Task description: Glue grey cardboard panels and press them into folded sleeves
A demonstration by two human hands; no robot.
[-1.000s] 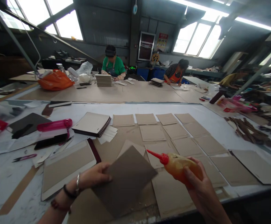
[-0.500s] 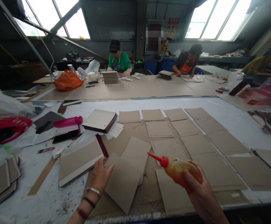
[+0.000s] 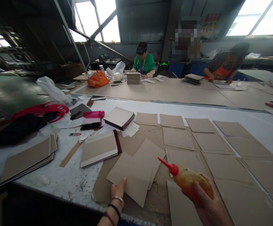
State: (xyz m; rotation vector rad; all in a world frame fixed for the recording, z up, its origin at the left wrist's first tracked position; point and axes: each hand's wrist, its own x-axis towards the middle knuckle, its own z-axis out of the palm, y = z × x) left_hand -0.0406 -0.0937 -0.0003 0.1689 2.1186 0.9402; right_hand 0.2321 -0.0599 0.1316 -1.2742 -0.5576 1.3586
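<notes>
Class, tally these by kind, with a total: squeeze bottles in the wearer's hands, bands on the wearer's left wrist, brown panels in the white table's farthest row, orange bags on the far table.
Squeeze bottle in the right hand: 1
Left wristbands: 3
Brown panels, farthest row: 4
Orange bag: 1
Total: 9

Lower right, a squeeze bottle (image 3: 184,180) of smooth, see-through amber plastic with a red plastic nozzle (image 3: 168,164). At lower centre, a tan board (image 3: 133,175) like flat card — matt and plain. The bench (image 3: 72,185) has a white surface, roughened with dark specks at lower left. Centre left, a shiny pink plastic case (image 3: 90,114) and a glossy black phone (image 3: 90,126); upper left, a crinkled orange plastic bag (image 3: 98,80).
</notes>
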